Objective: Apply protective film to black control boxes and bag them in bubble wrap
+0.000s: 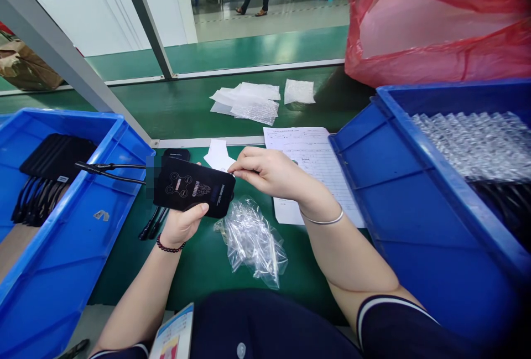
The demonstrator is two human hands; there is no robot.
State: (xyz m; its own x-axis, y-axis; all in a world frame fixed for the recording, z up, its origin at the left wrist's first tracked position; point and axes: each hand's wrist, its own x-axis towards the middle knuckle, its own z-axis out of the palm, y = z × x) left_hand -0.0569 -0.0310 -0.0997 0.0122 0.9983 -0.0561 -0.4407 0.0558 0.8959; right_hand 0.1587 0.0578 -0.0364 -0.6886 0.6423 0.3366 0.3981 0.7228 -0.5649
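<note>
The work in hand looks like close handling of one end of a black box (194,187), which is held up over the green bench (194,276), between the two bins, with its printed face showing and its cable (120,173) running off to the left. The left hand (185,220) is clamped on the box from below, thumb laid across the near edge of the face; its other fingers are mostly hidden behind. The right hand (265,171) has thumb and forefinger drawn together in a pinch at the box's far right corner; whether something thin is caught between them, I cannot tell. A next move there would seem to call for a firm left hold, the box kept level, and a light, precise pinch at the corner. Just below the box lie clear bags (253,243); white slips (218,154) lie behind it, and a written sheet (298,143) lies under the right hand and forearm.
</note>
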